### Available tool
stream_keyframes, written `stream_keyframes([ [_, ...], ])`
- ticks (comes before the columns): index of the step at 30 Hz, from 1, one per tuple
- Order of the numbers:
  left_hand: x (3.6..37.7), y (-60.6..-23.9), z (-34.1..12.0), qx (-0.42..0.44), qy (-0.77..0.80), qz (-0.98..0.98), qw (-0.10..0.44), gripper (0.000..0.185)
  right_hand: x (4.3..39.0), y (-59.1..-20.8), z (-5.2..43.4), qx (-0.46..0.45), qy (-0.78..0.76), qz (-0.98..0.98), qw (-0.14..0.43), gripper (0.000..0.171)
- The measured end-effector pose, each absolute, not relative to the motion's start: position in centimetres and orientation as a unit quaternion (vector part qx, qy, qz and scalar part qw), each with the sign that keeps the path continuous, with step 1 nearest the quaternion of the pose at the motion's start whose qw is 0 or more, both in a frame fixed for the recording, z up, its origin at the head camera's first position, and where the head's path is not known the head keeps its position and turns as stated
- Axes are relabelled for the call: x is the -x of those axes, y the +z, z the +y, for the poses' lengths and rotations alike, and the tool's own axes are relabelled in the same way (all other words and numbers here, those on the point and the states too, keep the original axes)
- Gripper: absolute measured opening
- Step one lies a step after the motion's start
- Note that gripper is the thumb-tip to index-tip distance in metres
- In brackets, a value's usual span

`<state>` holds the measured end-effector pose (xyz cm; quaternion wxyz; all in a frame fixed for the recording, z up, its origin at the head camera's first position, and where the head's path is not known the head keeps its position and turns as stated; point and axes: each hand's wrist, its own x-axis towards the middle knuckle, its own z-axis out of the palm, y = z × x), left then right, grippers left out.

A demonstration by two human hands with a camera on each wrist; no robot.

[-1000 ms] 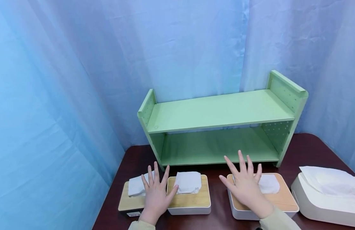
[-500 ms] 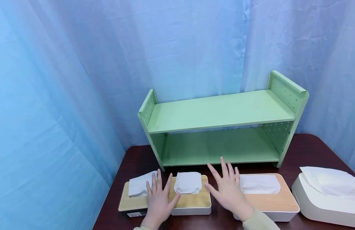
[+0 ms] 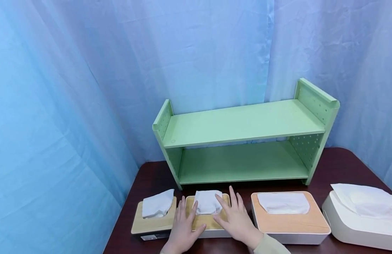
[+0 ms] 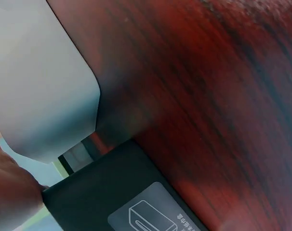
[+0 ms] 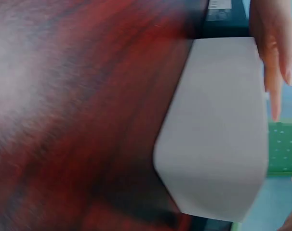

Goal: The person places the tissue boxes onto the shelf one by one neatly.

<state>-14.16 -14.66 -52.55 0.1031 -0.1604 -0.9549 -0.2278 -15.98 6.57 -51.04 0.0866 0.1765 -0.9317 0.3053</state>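
1. Your left hand (image 3: 182, 227) and right hand (image 3: 236, 218) were spread, gripping nothing; whether they touched, I couldn't tell.
2. Between them sat the bamboo box (image 3: 208, 222): hands seemingly placed, grip not yet taken.
3. The tan box (image 3: 154, 223) stood left of them, the orange box (image 3: 289, 223) and white box (image 3: 351, 223) right, the shelf (image 3: 243, 123) beyond.

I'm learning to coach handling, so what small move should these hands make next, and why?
Probably bring the left hand and right hand inward against the ends of the wood-topped tissue box second from the left: they sit at its opposite ends, fingers spread, and neither appears to grip it yet.
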Motion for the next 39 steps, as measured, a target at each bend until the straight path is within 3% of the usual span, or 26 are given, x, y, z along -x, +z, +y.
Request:
stream_keyframes([
  [11,14.2,-52.8,-14.6,0.169,-0.212,-0.961,0.053,0.089,16.0,-53.0,6.6,-0.146,0.396,-0.904,-0.065,0.093],
  [16,14.5,-53.0,-14.3,0.146,-0.253,-0.956,0.02,0.099,16.3,-53.7,6.4,-0.148,0.415,-0.897,-0.044,0.102],
  [24,14.7,-53.4,-14.3,0.131,-0.266,-0.955,0.013,0.103,16.0,-54.1,6.1,-0.145,0.428,-0.892,-0.012,0.102],
  [39,14.7,-53.4,-14.5,0.109,-0.306,-0.946,-0.001,0.102,16.3,-53.8,5.9,-0.134,0.438,-0.888,-0.03,0.105],
])
